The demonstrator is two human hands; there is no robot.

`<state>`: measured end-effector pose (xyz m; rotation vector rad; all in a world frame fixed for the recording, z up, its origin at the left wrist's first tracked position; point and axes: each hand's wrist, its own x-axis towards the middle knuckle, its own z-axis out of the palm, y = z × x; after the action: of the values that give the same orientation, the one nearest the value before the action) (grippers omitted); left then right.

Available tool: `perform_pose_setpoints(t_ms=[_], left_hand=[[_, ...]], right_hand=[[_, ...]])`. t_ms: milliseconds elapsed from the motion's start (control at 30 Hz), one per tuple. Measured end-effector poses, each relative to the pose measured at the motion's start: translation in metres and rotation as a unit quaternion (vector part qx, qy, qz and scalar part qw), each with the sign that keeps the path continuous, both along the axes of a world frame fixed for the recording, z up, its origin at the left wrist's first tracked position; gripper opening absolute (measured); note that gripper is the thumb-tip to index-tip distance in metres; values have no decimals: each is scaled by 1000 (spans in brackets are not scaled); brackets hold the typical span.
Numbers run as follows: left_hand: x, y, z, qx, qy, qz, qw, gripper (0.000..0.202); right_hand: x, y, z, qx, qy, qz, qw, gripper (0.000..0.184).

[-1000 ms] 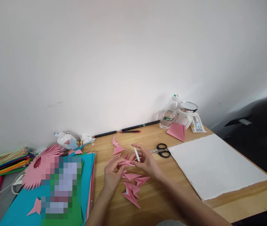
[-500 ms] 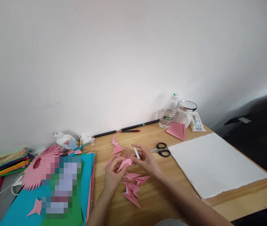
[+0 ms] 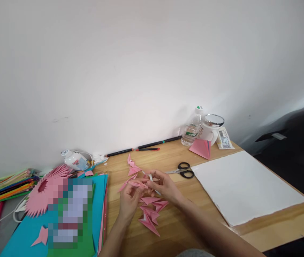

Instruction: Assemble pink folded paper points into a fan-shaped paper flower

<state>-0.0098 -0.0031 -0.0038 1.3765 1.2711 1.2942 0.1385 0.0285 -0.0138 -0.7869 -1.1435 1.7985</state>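
Note:
Both my hands meet over the middle of the wooden desk point(image 3: 173, 232). My left hand point(image 3: 129, 198) pinches a folded pink paper piece point(image 3: 138, 184) by its end. My right hand point(image 3: 164, 185) is closed on the same piece and also holds a small white strip point(image 3: 152, 178) between its fingers. Several more folded pink pieces point(image 3: 150, 212) lie on the desk just below my hands, and others point(image 3: 132, 167) lie behind them.
Black scissors point(image 3: 184, 170) lie right of my hands, beside a large white sheet point(image 3: 245, 189). A water bottle point(image 3: 192, 128), white mug point(image 3: 211, 130) and pink paper pyramid point(image 3: 201, 148) stand by the wall. Coloured paper sheets point(image 3: 98, 214), a pink paper flower point(image 3: 41, 192) and a glue bottle point(image 3: 74, 160) sit left.
My hands have come closer together and dropped slightly. The white strip, held upright in my right hand before, is now lowered against the pink piece.

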Motion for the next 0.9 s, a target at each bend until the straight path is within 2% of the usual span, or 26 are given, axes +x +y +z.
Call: perform_pose_setpoints(t_ms=[67, 167, 367, 500, 600, 733, 900], left_hand=[[0, 0, 0, -54, -33, 16, 998, 21], [-2, 2, 0, -108, -62, 1, 992, 25], [-2, 3, -2, -172, -44, -56, 983, 36], [1, 1, 2, -174, 5, -46, 984, 39], [2, 1, 5, -186, 21, -50, 981, 38], [2, 1, 6, -211, 7, -100, 972, 40], [2, -1, 4, -245, -23, -131, 960, 42]], right_hand=[[1, 2, -2, 36, -48, -41, 997, 37], [4, 7, -4, 79, -92, -80, 989, 36], [7, 6, 0, 168, -140, -21, 975, 33], [8, 4, -1, 217, -206, -7, 954, 25], [7, 4, -3, 216, -222, -6, 951, 20], [8, 4, -4, 193, -206, 16, 959, 18], [9, 4, -5, 230, -225, 7, 947, 13]])
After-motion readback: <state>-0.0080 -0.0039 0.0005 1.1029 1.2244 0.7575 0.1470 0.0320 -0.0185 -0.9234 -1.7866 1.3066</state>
